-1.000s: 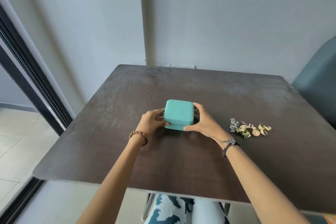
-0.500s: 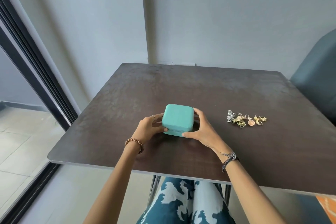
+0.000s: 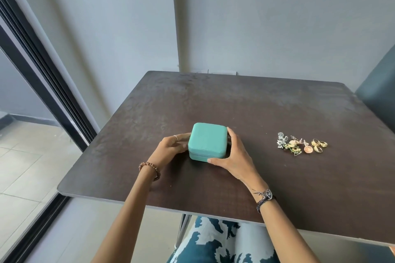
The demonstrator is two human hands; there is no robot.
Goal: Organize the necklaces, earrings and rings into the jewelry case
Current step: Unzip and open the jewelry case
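A small teal jewelry case [image 3: 207,140] with rounded corners sits shut on the dark brown table [image 3: 245,109], its zip seam facing me. My left hand [image 3: 171,147] presses against its left side, fingers curled onto the wall. My right hand [image 3: 234,156] cups its right side, with the thumb on the front lower corner. To the right lies a small heap of jewelry [image 3: 301,145]: silver sparkly pieces, gold and green earrings, a copper disc and gold rings [image 3: 318,144]. No necklace is clearly distinguishable in the heap.
A dark teal chair back [image 3: 380,92] stands at the table's right edge. Grey walls rise behind the table. A black-framed glass door [image 3: 32,74] runs along the left. My patterned trousers [image 3: 213,241] show under the near table edge.
The view has tilted down and back, so the table sits lower and nearer. Both hands stay on the case's sides; the case has not visibly opened.
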